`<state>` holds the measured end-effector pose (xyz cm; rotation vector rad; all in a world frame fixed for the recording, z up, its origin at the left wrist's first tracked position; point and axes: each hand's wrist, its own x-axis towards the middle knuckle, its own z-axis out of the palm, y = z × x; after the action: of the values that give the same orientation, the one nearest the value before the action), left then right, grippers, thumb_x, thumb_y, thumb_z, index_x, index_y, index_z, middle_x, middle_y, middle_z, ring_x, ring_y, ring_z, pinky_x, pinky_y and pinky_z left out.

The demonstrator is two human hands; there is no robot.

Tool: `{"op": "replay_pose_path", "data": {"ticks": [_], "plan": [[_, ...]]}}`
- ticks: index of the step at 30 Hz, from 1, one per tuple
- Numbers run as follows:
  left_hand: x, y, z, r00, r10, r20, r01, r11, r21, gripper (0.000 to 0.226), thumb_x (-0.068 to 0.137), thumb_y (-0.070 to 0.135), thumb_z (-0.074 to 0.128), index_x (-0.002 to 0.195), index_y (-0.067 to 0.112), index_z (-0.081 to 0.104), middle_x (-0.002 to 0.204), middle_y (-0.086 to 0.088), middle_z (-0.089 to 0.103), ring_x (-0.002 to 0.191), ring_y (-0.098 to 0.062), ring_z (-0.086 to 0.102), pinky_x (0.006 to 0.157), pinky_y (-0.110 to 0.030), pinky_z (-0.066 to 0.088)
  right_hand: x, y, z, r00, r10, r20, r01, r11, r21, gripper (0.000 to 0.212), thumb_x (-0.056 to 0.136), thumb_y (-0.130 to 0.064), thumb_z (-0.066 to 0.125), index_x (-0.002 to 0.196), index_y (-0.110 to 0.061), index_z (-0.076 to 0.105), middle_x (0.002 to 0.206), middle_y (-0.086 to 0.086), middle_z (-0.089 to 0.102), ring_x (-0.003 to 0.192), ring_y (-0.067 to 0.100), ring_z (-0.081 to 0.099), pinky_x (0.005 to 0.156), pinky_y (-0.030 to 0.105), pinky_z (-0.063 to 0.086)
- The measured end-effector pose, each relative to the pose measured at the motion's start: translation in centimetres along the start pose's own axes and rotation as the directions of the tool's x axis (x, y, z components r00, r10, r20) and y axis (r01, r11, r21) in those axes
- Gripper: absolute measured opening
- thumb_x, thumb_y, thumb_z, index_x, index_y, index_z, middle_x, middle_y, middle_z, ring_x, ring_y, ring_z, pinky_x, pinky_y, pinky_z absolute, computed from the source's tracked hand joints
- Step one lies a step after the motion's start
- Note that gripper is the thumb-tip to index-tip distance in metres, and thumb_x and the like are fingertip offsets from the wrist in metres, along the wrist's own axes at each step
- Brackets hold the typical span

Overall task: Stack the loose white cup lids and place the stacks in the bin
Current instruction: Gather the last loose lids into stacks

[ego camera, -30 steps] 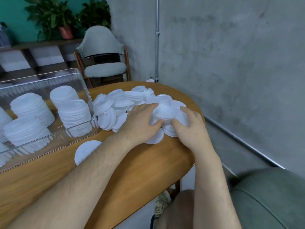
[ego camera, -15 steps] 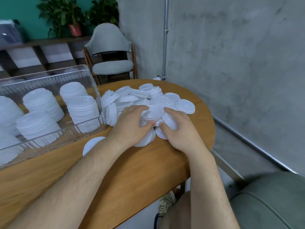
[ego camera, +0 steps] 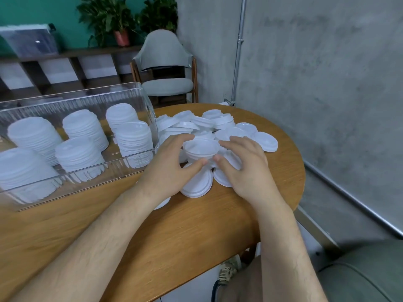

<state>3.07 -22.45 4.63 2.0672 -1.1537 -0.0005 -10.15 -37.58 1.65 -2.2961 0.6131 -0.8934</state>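
Observation:
A pile of loose white cup lids (ego camera: 209, 125) lies on the round end of the wooden table (ego camera: 174, 236). My left hand (ego camera: 170, 168) and my right hand (ego camera: 242, 164) both grip a short stack of lids (ego camera: 201, 149) from either side, just above the near edge of the pile. Thumbs meet at the front of the stack, fingers curl round its sides. A clear plastic bin (ego camera: 139, 92) stands to the left, holding several tall stacks of lids (ego camera: 133, 138).
More single lids (ego camera: 198, 184) lie flat under my hands, one (ego camera: 162, 203) partly hidden by my left wrist. A grey chair (ego camera: 165, 68) stands behind the table. The concrete wall is on the right, and a green cushion (ego camera: 366, 273) sits at bottom right.
The short stack has come slightly toward me and to the left within my hands. My fingers have closed more evenly round it. The camera has tilted, showing more of the bin.

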Motion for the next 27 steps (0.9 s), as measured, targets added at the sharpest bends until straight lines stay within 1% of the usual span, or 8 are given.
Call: {"op": "replay_pose_path", "data": {"ticks": [3,7,9,13,15,17,21,27], "plan": [[-1.2,-0.7,-1.0,0.998,-0.026,-0.056,0.019,0.993,-0.117,0.061,0.084,0.050,0.075,0.136,0.034,0.050,0.133,0.018,0.053,0.120,0.002,0.051,0.102,-0.026,0.047,0.0,-1.1,0.4,0.998,-0.055,0.023,0.053,0.996,0.065,0.039,0.094,-0.045,0.066,0.130,-0.030,0.066,0.141,-0.014,0.056,0.144,0.010,0.032,0.120,0.038,0.027],[-3.5,-2.0,-2.8,0.984,-0.098,-0.149,0.068,0.978,-0.199,0.064,0.077,0.045,0.083,0.131,0.039,0.050,0.128,0.025,0.056,0.117,0.009,0.053,0.092,-0.005,0.043,-0.1,-2.8,1.8,0.990,-0.116,0.084,0.109,0.990,0.091,0.040,0.092,-0.049,0.065,0.128,-0.033,0.066,0.134,-0.019,0.058,0.142,0.005,0.033,0.118,0.028,0.025],[-4.8,-2.8,-3.8,0.979,-0.106,-0.173,0.070,0.976,-0.205,0.065,0.073,0.049,0.083,0.127,0.044,0.048,0.124,0.029,0.056,0.115,0.012,0.052,0.090,-0.001,0.040,-0.4,-3.6,2.5,0.982,-0.156,0.107,0.146,0.985,0.092,0.040,0.092,-0.050,0.066,0.128,-0.033,0.066,0.133,-0.019,0.058,0.141,0.005,0.034,0.117,0.024,0.023],[-6.8,-4.8,-5.2,0.978,-0.096,-0.183,0.058,0.978,-0.202,0.067,0.069,0.056,0.079,0.127,0.036,0.053,0.125,0.021,0.060,0.119,0.005,0.054,0.097,-0.009,0.042,-0.9,-5.2,4.0,0.962,-0.239,0.130,0.224,0.967,0.121,0.041,0.091,-0.048,0.068,0.126,-0.029,0.069,0.130,-0.016,0.061,0.137,0.005,0.038,0.113,0.016,0.021],[-7.6,-5.7,-5.7,0.977,-0.090,-0.196,0.045,0.974,-0.222,0.067,0.072,0.051,0.080,0.129,0.027,0.056,0.126,0.016,0.063,0.120,0.001,0.057,0.099,-0.015,0.045,-1.0,-5.9,4.6,0.953,-0.272,0.133,0.254,0.957,0.139,0.039,0.091,-0.045,0.070,0.126,-0.028,0.069,0.130,-0.016,0.062,0.136,0.006,0.041,0.114,0.022,0.027],[-8.4,-6.3,-6.1,0.970,-0.082,-0.228,0.023,0.968,-0.250,0.062,0.075,0.041,0.082,0.129,0.023,0.058,0.124,0.014,0.064,0.119,-0.001,0.058,0.099,-0.019,0.047,-1.2,-6.7,5.1,0.939,-0.322,0.117,0.299,0.937,0.178,0.035,0.092,-0.035,0.073,0.125,-0.026,0.069,0.130,-0.015,0.062,0.132,0.005,0.046,0.112,0.024,0.033],[-9.0,-7.1,-5.9,0.956,-0.093,-0.277,-0.003,0.944,-0.330,0.055,0.077,0.036,0.081,0.127,0.023,0.059,0.121,0.016,0.066,0.117,-0.007,0.062,0.096,-0.025,0.051,-1.8,-8.3,5.9,0.943,-0.322,0.088,0.271,0.892,0.362,0.023,0.092,-0.015,0.073,0.114,-0.022,0.071,0.119,-0.016,0.066,0.117,0.001,0.058,0.098,0.012,0.042],[-8.5,-7.8,-6.2,0.959,-0.073,-0.273,-0.013,0.953,-0.303,0.066,0.080,0.037,0.081,0.136,0.037,0.047,0.120,0.012,0.062,0.108,-0.010,0.062,0.090,-0.026,0.051,-2.1,-8.5,6.4,0.970,-0.221,0.102,0.184,0.940,0.288,0.021,0.096,-0.035,0.067,0.117,-0.032,0.070,0.100,-0.021,0.068,0.107,0.004,0.058,0.085,0.009,0.038]]}}
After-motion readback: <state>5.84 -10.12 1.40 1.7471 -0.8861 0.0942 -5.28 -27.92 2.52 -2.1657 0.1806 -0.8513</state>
